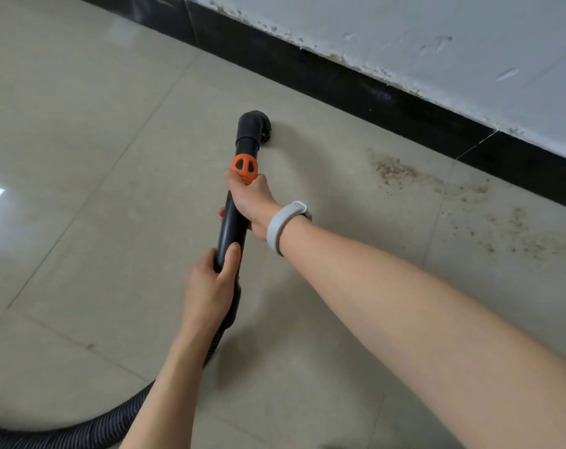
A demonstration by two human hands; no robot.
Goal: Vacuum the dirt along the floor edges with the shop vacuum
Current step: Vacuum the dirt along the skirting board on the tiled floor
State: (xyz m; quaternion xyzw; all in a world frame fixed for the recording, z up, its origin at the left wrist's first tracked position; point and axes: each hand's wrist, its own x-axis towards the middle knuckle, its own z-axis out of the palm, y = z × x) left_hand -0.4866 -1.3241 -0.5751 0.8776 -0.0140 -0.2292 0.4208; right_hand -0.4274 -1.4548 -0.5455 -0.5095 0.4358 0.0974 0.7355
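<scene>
Mid-sweep: right hand (pixel 251 202) grips the wand (pixel 233 222) at its orange collar, left hand (pixel 210 280) grips lower down, brush nozzle (pixel 259 128) on the floor (pixel 80 124) short of the baseboard (pixel 340 82); next, swing right into the dirt (pixel 395 173) near that edge.

left hand (pixel 210 283) curled, right hand (pixel 251 202) gripping

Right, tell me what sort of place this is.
Probably an indoor room being renovated or cleaned after building work: large beige floor tiles, a black skirting under a wall with flaking paint, and gritty dirt along that edge.
</scene>
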